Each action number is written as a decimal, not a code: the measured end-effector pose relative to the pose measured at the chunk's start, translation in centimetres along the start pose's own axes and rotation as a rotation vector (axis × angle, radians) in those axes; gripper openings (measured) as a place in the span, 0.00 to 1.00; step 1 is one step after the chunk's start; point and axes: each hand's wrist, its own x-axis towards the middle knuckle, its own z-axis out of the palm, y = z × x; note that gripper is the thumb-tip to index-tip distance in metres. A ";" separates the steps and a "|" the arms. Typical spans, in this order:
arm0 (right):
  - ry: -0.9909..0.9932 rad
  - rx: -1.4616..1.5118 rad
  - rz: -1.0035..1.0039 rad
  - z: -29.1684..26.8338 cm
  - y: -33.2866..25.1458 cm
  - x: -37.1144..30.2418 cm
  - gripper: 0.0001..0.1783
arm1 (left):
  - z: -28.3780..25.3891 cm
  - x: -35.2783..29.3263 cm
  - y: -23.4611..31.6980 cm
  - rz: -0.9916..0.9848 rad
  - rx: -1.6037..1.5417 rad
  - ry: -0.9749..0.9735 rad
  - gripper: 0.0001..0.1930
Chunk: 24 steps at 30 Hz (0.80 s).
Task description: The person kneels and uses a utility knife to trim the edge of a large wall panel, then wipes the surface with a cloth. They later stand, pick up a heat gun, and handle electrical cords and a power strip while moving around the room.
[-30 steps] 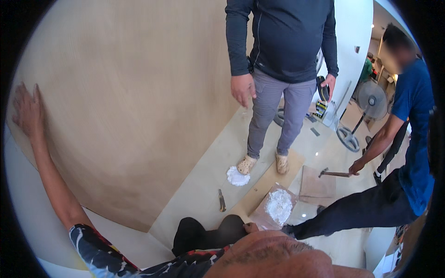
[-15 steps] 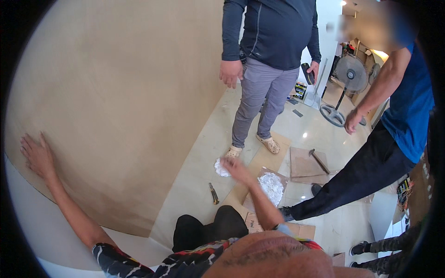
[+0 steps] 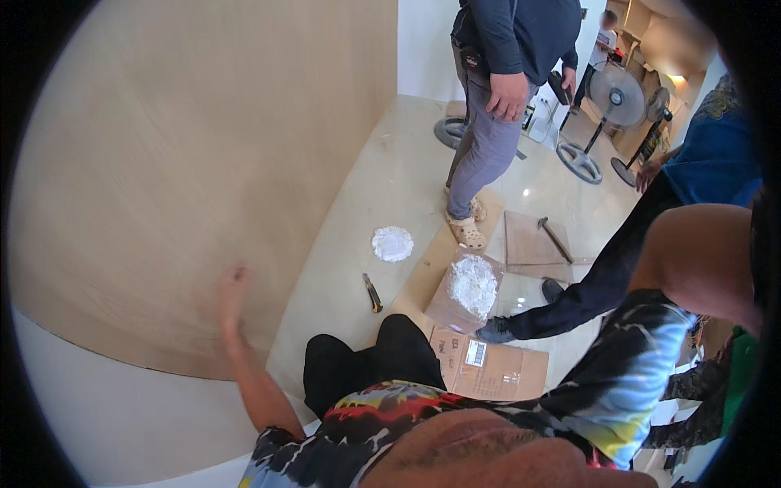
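Observation:
My left hand [image 3: 233, 294] is at the lower part of a large tan wood-look panel [image 3: 203, 146], close to its surface. Motion smears its fingers, so I cannot tell how they are held. My right arm [image 3: 704, 248] is raised and bent at the right side, and its hand is out of the picture. A yellow-and-black utility knife [image 3: 373, 293] lies on the floor beside the panel. Beyond it lies a round white cloth-like pad [image 3: 392, 244]. Close by, a board [image 3: 446, 301] carries a heap of white crumpled or pasty material [image 3: 473, 285].
A person in grey trousers [image 3: 480, 146] stands ahead on cardboard, holding a dark object. Another in a blue shirt [image 3: 716, 163] extends a leg [image 3: 569, 301] beside the board. A hammer [image 3: 555, 238] lies on a flat sheet [image 3: 529, 260]. Standing fans [image 3: 616, 96] are farther back; flattened cardboard [image 3: 521, 370] lies near me.
My left hand has moved right along the panel, from spread fingers to a blur. My right hand has left the pad and gone out of view. The standing person has shifted right.

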 end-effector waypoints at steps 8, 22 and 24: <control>0.011 -0.240 0.153 -3.6 6.0 1.1 0.15 | 22.1 -8.0 -10.4 0.047 0.420 -0.676 0.25; 0.011 -0.214 0.238 -2.6 8.9 -5.2 0.15 | 22.2 -14.9 -21.7 0.153 0.315 -0.597 0.22; 0.000 -0.238 0.184 -3.2 7.4 -2.2 0.15 | 22.9 -13.9 -17.3 0.188 0.352 -0.508 0.18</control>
